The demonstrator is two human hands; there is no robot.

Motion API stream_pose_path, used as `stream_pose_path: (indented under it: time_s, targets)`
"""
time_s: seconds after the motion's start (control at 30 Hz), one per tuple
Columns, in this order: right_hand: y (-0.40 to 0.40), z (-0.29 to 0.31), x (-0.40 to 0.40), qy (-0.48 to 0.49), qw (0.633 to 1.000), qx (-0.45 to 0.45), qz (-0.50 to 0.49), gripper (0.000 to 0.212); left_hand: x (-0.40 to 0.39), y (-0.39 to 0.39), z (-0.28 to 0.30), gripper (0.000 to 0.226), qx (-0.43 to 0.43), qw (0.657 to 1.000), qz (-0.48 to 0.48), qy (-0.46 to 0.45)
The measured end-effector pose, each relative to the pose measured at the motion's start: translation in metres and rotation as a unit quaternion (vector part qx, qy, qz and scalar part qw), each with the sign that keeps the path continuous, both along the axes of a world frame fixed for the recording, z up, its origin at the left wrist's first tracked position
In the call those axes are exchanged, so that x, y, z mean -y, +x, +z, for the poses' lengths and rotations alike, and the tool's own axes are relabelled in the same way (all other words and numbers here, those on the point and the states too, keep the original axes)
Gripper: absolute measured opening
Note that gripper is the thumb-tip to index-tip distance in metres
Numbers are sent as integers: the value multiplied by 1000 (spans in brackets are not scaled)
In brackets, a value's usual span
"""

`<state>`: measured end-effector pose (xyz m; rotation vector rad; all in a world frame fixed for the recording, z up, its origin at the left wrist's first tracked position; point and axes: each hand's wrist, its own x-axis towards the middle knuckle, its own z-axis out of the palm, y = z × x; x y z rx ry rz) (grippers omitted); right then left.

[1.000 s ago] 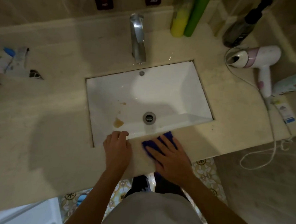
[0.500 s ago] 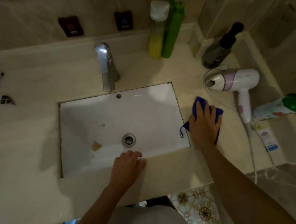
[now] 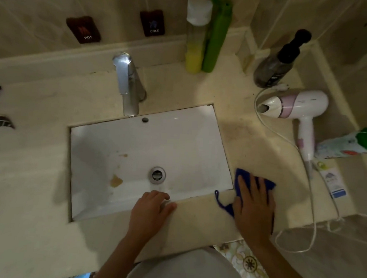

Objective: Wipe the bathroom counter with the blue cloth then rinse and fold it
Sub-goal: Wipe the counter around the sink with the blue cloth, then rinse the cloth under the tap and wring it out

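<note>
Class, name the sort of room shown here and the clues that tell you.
Most likely a bathroom: a white sink set in a counter under a faucet, hot and cold wall tags, plus a hair dryer and toiletry bottles.

Dim, warm yellowish light; glare on the faucet (image 3: 126, 80) top; soft shadows fall across the counter (image 3: 27, 173) left of the sink (image 3: 148, 149); edges bend and blur slightly.

Worktop (image 3: 38, 173): matt beige stone w/ dull smudges; basin (image 3: 178, 142): glossy white ceramic, stained; tap (image 3: 128, 85): polished metal; cloth (image 3: 238, 180): soft blue fabric; hairdryer (image 3: 295, 104): smooth white/pink plastic.
</note>
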<state>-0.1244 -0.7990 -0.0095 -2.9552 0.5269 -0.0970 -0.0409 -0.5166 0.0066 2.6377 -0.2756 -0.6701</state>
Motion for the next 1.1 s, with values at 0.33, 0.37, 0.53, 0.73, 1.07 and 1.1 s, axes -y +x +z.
stream_pose_path:
  time_s: [0.33,0.37,0.53,0.73,1.07,1.1]
  targets:
    - [61,8,-61,286,954,80,43,41,0,24,15,18,-123,973,148,-126]
    - [73,17,-67,384,921,72,-5,43,-3,30,19,14,-118,966,176,-150]
    - [135,54,-90,725,630,77,-267,53,-15,85,64,17,-54,905,324,-268]
    - [168,89,-113,931,237,81,-264,37,-2,166,147,19,13,813,403,-419]
    - [180,85,-118,937,198,74,-276,39,21,228,158,30,-112,766,420,-474]
    - [180,86,-117,937,198,73,-277,38,21,229,158,31,-107,771,421,-465]
